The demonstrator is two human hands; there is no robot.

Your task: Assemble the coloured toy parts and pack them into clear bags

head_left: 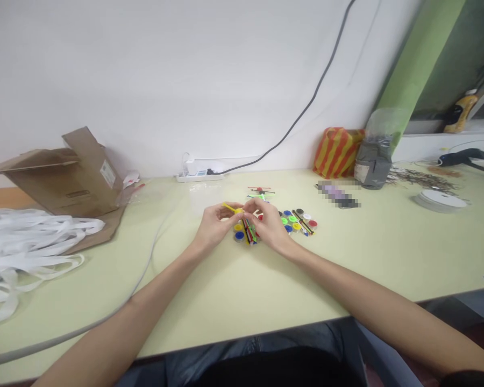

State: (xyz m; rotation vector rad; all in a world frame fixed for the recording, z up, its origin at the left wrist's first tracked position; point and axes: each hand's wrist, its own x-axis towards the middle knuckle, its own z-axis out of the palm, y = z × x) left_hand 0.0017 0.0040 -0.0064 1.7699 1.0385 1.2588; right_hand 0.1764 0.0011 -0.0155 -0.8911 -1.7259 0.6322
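Note:
My left hand (218, 223) and my right hand (266, 217) meet over the middle of the table, fingers closed on a small yellow plastic piece (228, 206) with a thin arm sticking out to the left. Just below them lie thin coloured sticks (248, 232) in a bundle and small round pieces with coloured tops, among them a blue one (239, 236). To the right of my right hand sit several more round pieces (292, 219) and another bundle of sticks (303, 222). Behind my hands, a red piece with thin arms (260, 190) rests on the table. My fingers partly hide the yellow piece.
A cardboard box (64, 177) and white straps (32, 236) are at left. A grey cable (145, 274) crosses the table. By the wall are a power strip (201, 176), a striped bag (334, 153) and a dark container (373, 161). A white spool (439, 200) lies at right.

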